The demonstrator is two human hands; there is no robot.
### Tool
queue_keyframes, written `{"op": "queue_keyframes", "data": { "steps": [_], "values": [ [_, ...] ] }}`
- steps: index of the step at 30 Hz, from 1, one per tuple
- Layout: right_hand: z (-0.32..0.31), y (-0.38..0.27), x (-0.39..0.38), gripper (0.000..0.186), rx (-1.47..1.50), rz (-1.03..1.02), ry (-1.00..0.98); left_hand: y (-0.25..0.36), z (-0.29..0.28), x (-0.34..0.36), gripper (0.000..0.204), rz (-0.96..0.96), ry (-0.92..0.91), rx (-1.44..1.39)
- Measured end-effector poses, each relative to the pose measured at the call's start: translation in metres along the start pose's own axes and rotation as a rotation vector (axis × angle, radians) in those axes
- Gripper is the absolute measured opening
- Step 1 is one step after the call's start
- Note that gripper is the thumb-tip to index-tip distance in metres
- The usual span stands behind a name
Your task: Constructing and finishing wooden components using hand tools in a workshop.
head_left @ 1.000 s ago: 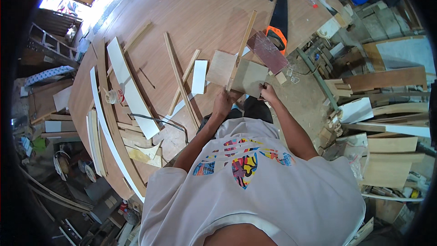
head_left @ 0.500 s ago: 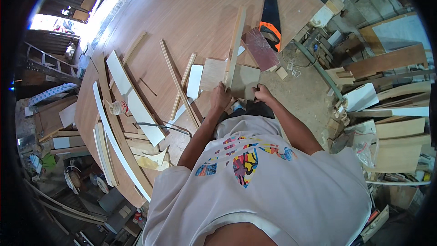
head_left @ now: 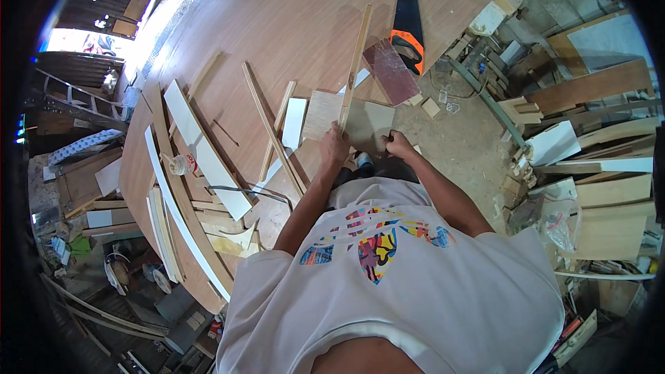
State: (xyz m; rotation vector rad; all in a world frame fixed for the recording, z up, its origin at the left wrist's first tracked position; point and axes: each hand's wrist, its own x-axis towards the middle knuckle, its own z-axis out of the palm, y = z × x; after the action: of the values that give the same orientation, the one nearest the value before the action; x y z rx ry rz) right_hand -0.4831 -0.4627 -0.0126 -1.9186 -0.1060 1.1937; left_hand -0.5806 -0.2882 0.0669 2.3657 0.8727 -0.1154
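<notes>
A thin plywood board (head_left: 372, 123) is in front of me at the table's near edge. Across its middle runs a long narrow wooden strip (head_left: 356, 55), pointing away from me over the table. My left hand (head_left: 335, 147) is closed round the strip's near end, at the board's near edge. At the board's near right corner, my right hand (head_left: 397, 145) is closed with its fingers pinched on the edge. Part of its grip is hidden. A white rectangular piece (head_left: 294, 123) lies just left of the board, and a dark red panel (head_left: 392, 73) lies beyond its right side.
A handsaw (head_left: 407, 21) with an orange and black handle lies on the large wooden table (head_left: 277, 21). Several strips and a long white board (head_left: 204, 145) lie to the left, near a small jar (head_left: 183, 164). Stacked offcuts (head_left: 596, 90) stand on the right.
The strip's far end has shifted slightly left and its top face shows more. Both hands keep their grips at the board's near edge. The whole view has moved a little.
</notes>
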Motion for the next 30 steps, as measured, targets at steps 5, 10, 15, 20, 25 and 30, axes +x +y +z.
{"op": "queue_keyframes", "data": {
  "steps": [5,10,15,20,25,30],
  "values": [
    [-0.001,0.002,-0.002,0.032,0.111,-0.018,-0.076,-0.028,0.011,0.0,0.034,0.159,0.206,-0.126],
    [-0.026,0.063,-0.001,0.033,0.058,-0.009,-0.076,-0.024,-0.014,0.001,0.045,0.32,-0.082,-0.258],
    [-0.083,0.133,-0.026,0.029,0.014,0.145,0.046,-0.072,-0.012,0.007,0.045,-0.052,-0.225,-0.871],
    [-0.123,0.196,-0.076,0.034,0.15,0.355,0.151,-0.075,-0.008,-0.014,0.051,0.045,0.008,-0.73],
    [-0.132,0.247,-0.097,0.035,0.181,0.354,0.156,-0.065,-0.001,-0.013,0.047,-0.153,-0.008,-0.933],
    [-0.119,0.219,-0.097,0.031,-0.108,0.239,0.154,-0.062,0.018,-0.011,0.049,-0.253,0.213,-0.958]
  ]
}}
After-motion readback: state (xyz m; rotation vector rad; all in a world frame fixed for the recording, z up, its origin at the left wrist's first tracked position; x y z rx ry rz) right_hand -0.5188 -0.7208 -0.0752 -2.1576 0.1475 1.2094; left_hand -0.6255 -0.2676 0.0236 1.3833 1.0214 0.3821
